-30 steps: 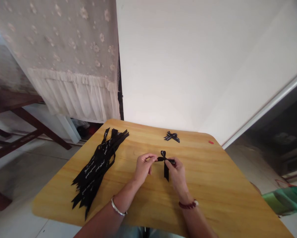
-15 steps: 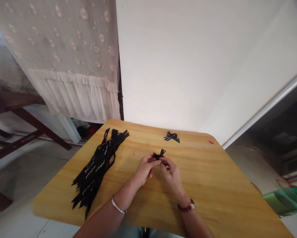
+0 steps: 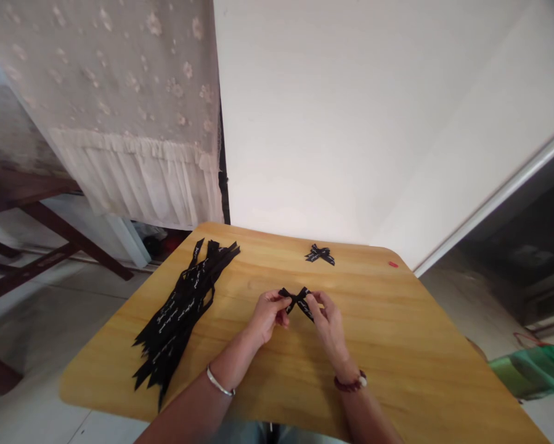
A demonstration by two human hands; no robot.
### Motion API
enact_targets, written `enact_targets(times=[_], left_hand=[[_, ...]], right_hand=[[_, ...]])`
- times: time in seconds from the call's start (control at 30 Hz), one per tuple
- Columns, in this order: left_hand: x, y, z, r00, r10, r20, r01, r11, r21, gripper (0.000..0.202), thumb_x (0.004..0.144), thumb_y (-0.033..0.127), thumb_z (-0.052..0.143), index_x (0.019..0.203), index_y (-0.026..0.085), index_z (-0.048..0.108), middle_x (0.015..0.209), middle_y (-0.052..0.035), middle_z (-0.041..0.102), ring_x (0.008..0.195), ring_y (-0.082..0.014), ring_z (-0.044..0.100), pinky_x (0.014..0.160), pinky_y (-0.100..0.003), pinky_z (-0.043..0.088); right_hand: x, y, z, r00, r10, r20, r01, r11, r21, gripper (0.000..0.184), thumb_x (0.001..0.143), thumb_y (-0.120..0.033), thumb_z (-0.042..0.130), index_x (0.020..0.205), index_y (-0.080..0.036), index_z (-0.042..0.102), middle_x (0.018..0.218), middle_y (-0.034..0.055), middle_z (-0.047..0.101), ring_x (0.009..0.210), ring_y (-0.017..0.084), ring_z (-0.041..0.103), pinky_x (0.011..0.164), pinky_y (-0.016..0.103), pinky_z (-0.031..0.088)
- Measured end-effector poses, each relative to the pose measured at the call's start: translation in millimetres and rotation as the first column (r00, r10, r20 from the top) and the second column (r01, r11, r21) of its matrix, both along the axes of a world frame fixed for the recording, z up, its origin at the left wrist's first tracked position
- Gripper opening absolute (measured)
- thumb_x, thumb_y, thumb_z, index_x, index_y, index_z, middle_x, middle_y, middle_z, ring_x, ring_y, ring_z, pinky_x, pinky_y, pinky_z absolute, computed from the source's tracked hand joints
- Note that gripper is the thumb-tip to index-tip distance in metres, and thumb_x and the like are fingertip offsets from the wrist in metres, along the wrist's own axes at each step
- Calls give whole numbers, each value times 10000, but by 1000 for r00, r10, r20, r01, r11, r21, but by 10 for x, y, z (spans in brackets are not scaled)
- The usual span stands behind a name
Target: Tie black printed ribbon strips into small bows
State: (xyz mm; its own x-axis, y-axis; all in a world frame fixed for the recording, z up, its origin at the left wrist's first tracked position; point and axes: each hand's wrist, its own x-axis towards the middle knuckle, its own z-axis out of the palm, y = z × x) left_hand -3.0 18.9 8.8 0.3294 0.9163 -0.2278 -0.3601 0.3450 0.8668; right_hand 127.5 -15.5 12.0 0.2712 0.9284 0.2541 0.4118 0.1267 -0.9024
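A black ribbon bow (image 3: pixel 296 298) with white lettering is held above the middle of the table, its loops spread and its tails hanging down. My left hand (image 3: pixel 270 312) pinches its left side between thumb and fingers. On the other side, my right hand (image 3: pixel 326 317) grips the right loop the same way. Farther back on the table lies another black bow (image 3: pixel 320 253) with white lettering. To the left of my hands is a pile of black ribbon strips (image 3: pixel 184 314) with pointed ends.
The wooden table (image 3: pixel 378 345) stands against a white wall (image 3: pixel 332 123). A small red object (image 3: pixel 393 264) lies near its far right corner. A lace curtain (image 3: pixel 138 111) hangs at the back left. A green bag (image 3: pixel 530 370) is beyond the right edge.
My right hand has moved slightly right, away from my left hand. The bow, bunched up before, now shows both loops and its tails spread out.
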Motion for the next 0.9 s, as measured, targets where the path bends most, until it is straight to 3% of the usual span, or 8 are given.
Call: enact_targets(times=[0.13,0.3,0.43,0.53,0.7,0.8,0.9], left_hand=[[-5,-24,24,999,-33,-13,33,999,-2,202,548,250,657,654,110,557,442,41,496,270,-61,428,244,-158,278],[17,-54,52,996,-86,-23,86,996,-14,225,541,246,665,689,121,551,473,49,502,276,-57,437,240,-152,269],[36,-50,30,998,-64,7,64,998,-2,192,546,243,662,628,115,544,397,61,463,252,-37,379,235,-145,233],[31,-28,8,999,-34,42,33,999,4,190,538,240,671,594,120,534,349,70,438,243,-32,351,237,-144,219],[-6,3,6,991,42,125,-36,998,-51,180,551,205,668,631,131,525,304,83,432,218,-37,342,239,-141,247],[-22,6,19,982,58,179,-36,992,-121,173,573,143,656,670,132,513,425,37,556,312,-76,498,293,-142,355],[-24,5,33,971,98,216,-59,982,-178,166,604,79,631,704,131,509,646,-41,654,591,-156,640,459,-178,481]], right_hand=[[-31,28,-22,996,86,25,-86,996,-20,202,729,-364,508,702,-166,533,669,35,603,641,165,547,564,243,394],[-45,56,-76,995,95,-12,-95,995,3,154,719,-306,510,645,-172,500,608,15,566,571,145,516,528,236,393],[-67,45,-63,994,102,-50,-102,995,-2,160,720,-305,511,629,-175,492,567,-1,546,519,135,503,477,226,381],[-79,32,-22,990,125,-64,-124,992,7,134,715,-298,522,673,-171,517,624,16,584,583,150,542,526,235,407],[-63,29,-24,992,129,7,-129,992,-6,143,718,-288,515,635,-172,521,578,-2,555,528,128,499,501,226,382],[-55,34,-59,990,129,55,-127,991,-34,166,717,-271,508,582,-175,507,526,-13,526,493,120,468,472,221,357],[-46,37,-63,985,173,18,-172,984,-44,130,714,-252,500,626,-168,545,587,12,582,555,139,517,521,232,388]])
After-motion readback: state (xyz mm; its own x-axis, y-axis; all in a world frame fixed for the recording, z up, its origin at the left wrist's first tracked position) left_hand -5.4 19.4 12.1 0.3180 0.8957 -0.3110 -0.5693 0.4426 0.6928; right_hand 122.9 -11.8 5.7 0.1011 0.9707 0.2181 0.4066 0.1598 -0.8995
